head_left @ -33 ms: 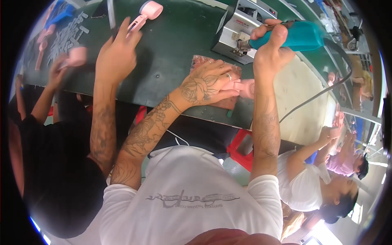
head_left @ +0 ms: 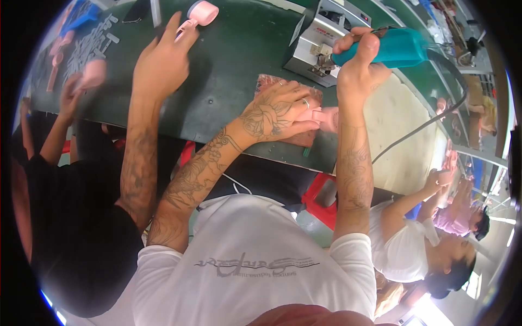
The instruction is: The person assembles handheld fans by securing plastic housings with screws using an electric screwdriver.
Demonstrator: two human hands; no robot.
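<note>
My left hand (head_left: 280, 111) is closed over a pink handheld fan (head_left: 328, 119), pressing it onto a reddish pad (head_left: 269, 81) at the table's edge. The fan's round slotted head sticks out to the right of my fingers; most of its handle is hidden under them. In my right hand (head_left: 361, 70) is a teal electric screwdriver (head_left: 399, 48), lying nearly level with its tip pointing left. That tip is at the front of a grey metal screw feeder (head_left: 315, 46). Whether a screw sits on the tip is too small to tell.
At left, a co-worker in black reaches over the green table (head_left: 217, 65), one hand (head_left: 160, 70) by another pink fan (head_left: 204, 13), the other holding a pink fan (head_left: 94, 73). Grey strips (head_left: 89, 49) lie beyond. The screwdriver's cable (head_left: 424, 130) hangs at right. More people sit at right.
The co-worker's nearer hand has shifted slightly right, and the pink fan in their other hand has moved left. My own hands, the screwdriver and my fan look unmoved.
</note>
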